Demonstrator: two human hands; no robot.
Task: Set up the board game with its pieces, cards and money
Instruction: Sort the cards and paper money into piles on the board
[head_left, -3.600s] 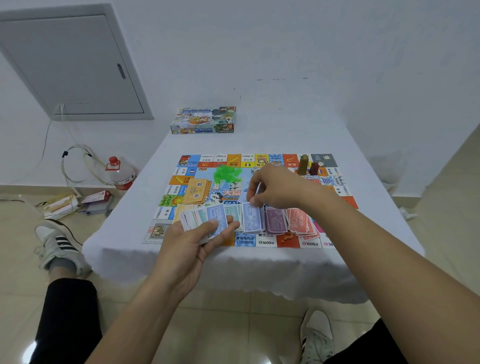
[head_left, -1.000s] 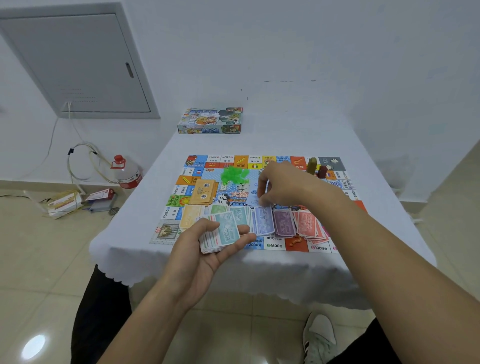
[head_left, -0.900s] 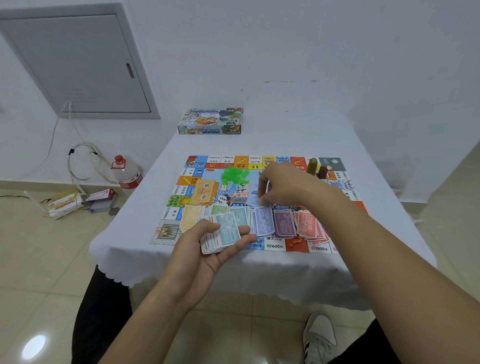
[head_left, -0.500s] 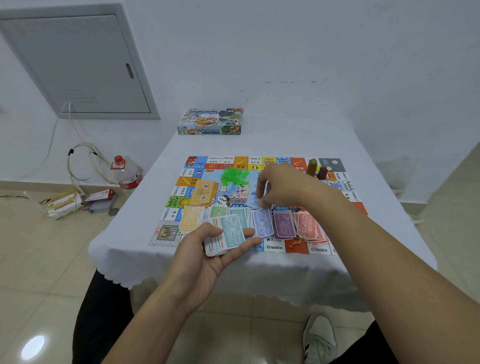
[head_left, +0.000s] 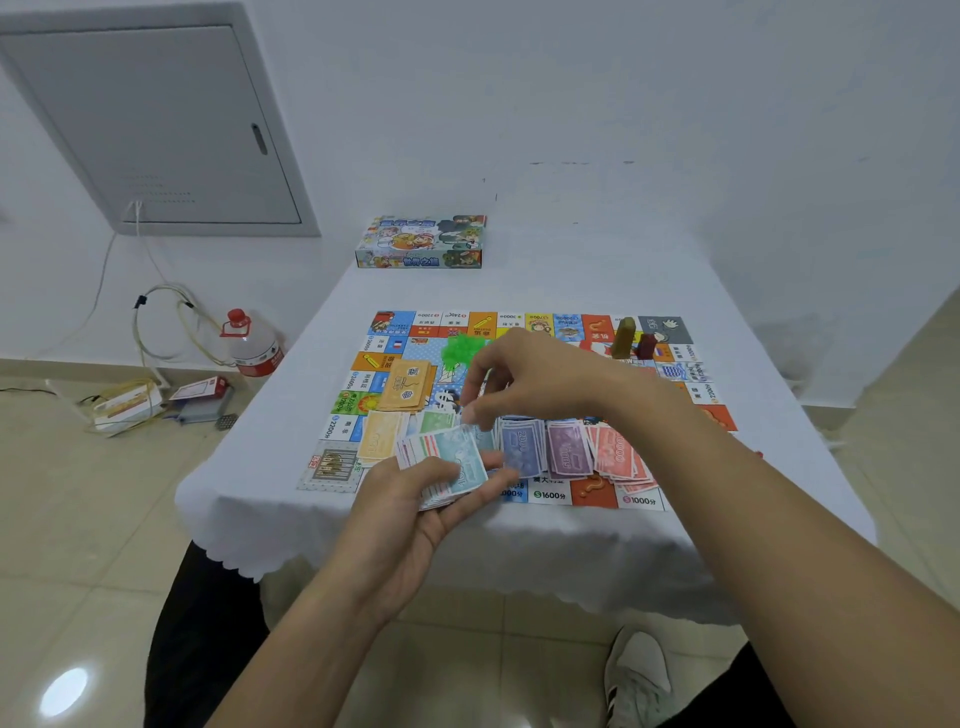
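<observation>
Teal note tops the money stack (head_left: 445, 465) my left hand (head_left: 415, 512) grips, over the board (head_left: 524, 405) by its near edge; my right hand (head_left: 524, 382) pinches that note's far corner, above sorted piles (head_left: 566, 449).

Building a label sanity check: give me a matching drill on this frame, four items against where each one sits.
Items:
1. game box
2. stack of mixed banknotes
3. orange card deck
4. water bottle

Places:
A. on the floor, left of the table
B. on the board's left part
C. at the table's far edge, off the board
D. in the left hand

Pairs: 1-C, 2-D, 3-B, 4-A
</observation>
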